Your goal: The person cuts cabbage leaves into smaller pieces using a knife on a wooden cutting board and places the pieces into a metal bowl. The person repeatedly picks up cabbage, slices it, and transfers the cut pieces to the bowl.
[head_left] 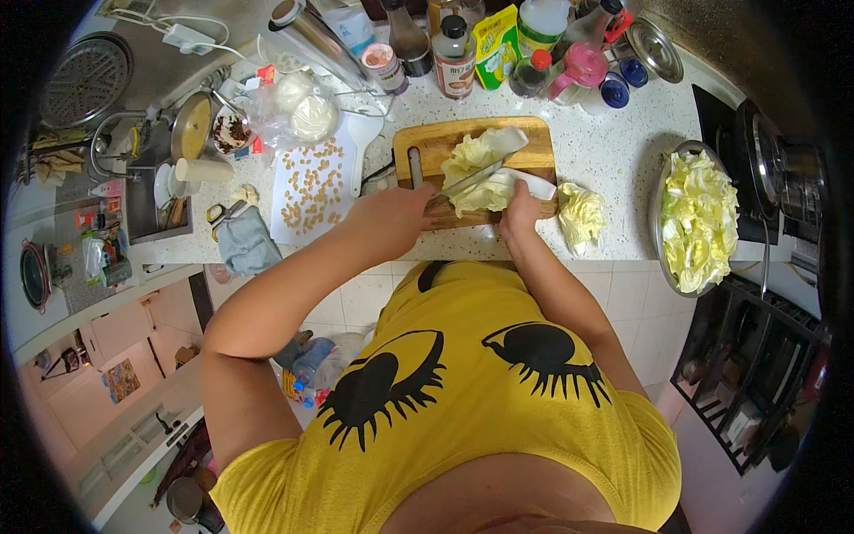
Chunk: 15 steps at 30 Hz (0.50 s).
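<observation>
My left hand (396,218) is closed around the handle of a knife (473,180), whose blade lies slantwise across pale cabbage leaves (480,156). The leaves rest on a wooden cutting board (410,133), with thick white stems pointing right. My right hand (521,214) grips the lower stem (534,184) at the board's right end, its fingers partly hidden. Right of the board, a small cabbage heart (583,216) sits on the speckled counter. Farther right, a large metal bowl (659,214) is heaped with torn cabbage leaves (698,218).
White paper (289,222) with scattered nuts or beans lies left of the board, beside a white spatula (363,142). Bottles and jars (454,58) line the back. A grey-blue cloth (247,240) hangs by the left counter edge. A stove (761,169) stands far right.
</observation>
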Each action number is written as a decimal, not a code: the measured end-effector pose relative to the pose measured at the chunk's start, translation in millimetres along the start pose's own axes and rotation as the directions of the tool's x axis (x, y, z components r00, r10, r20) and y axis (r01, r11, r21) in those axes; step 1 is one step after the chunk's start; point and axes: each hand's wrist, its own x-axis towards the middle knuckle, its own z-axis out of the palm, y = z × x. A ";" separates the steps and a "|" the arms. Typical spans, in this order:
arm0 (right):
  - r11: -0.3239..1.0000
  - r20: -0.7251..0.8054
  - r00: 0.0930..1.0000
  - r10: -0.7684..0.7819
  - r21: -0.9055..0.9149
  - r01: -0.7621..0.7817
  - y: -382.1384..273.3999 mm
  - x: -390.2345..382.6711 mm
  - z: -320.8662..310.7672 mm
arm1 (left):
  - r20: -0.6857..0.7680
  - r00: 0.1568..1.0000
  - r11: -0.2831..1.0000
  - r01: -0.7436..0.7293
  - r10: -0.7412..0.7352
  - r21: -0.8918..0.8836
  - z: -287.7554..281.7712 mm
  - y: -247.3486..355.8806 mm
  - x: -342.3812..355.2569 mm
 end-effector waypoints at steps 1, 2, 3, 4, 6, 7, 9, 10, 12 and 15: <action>1.000 -0.001 1.000 -0.005 -0.004 0.005 -1.6 -3.1 1.7 | -0.010 1.000 1.000 -0.008 0.008 0.005 1.3 -1.9 -0.3; 1.000 -0.002 1.000 0.000 -0.014 0.000 -3.4 -5.8 3.1 | 0.002 1.000 1.000 0.002 -0.002 0.008 1.3 -3.0 -0.7; 1.000 -0.005 1.000 0.004 -0.024 -0.004 -5.5 -7.9 4.2 | 0.014 1.000 1.000 0.008 -0.009 0.012 0.9 -3.9 -0.3; 0.999 -0.008 1.000 0.007 -0.033 -0.007 -6.3 -9.2 4.8 | 0.025 1.000 1.000 0.015 -0.016 0.016 0.6 -4.3 0.0; 1.000 0.006 1.000 -0.027 -0.014 0.027 -5.8 -10.1 5.5 | 0.034 0.999 0.999 0.022 -0.023 0.030 -1.7 -3.2 -0.7; 0.999 0.013 0.999 -0.044 -0.004 0.044 -5.9 -10.5 6.0 | 0.038 0.999 0.999 0.025 -0.027 0.037 -2.6 -2.7 -0.9; 0.999 -0.002 0.999 -0.038 -0.020 0.038 -6.4 -11.2 7.5 | 0.027 0.999 0.999 0.025 -0.026 0.032 -1.2 -5.2 -1.7; 0.999 -0.009 0.999 -0.034 -0.028 0.034 -6.7 -11.3 8.0 | 0.021 0.999 0.999 0.026 -0.027 0.029 0.0 -7.1 -2.3; 0.998 -0.005 0.999 -0.051 -0.035 0.051 -4.8 -9.1 7.1 | 0.022 0.999 0.999 0.036 -0.036 0.032 2.8 -11.3 -3.9; 0.995 0.012 0.995 -0.095 -0.030 0.096 -4.1 -10.4 8.1 | 0.034 0.998 0.997 0.059 -0.060 0.042 0.3 -9.9 -7.5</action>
